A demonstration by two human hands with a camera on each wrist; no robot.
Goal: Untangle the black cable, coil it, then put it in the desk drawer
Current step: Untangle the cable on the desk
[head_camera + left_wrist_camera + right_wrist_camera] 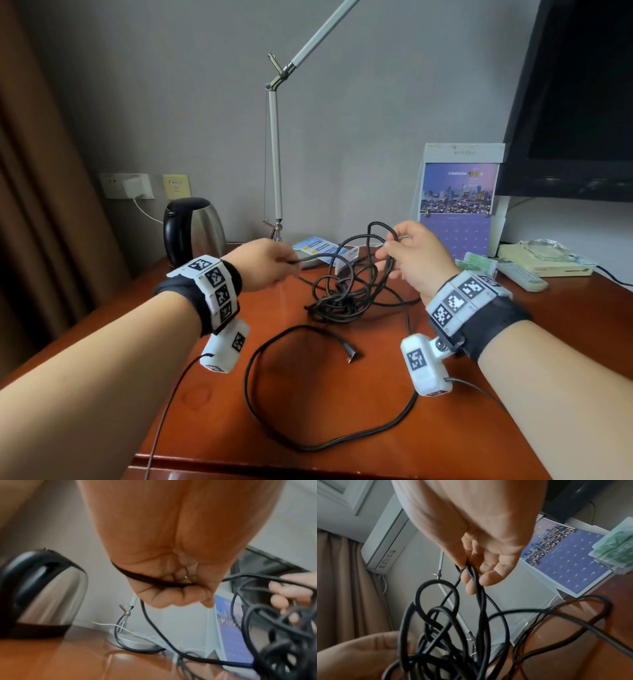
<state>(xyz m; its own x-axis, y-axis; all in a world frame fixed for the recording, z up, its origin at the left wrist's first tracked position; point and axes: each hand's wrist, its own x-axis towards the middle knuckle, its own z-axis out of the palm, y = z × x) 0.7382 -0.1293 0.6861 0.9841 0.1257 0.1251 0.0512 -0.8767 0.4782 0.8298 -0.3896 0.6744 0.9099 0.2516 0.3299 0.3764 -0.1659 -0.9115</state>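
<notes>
A reddish wooden table (342,411) carries everything, with a dark screen (582,96) at the back right and a steel kettle (195,226) at the back left beside the lamp (275,150). A calendar (457,205) leans on the wall. The black cable (342,294) lies mid-table in a knotted heap, one long loop trailing toward the near edge (its plug end lies free there). The left hand (263,262) is curled round a strand, lifted off the table. The right hand (416,255) pinches several raised loops between thumb and fingers (471,586), above the heap.
</notes>
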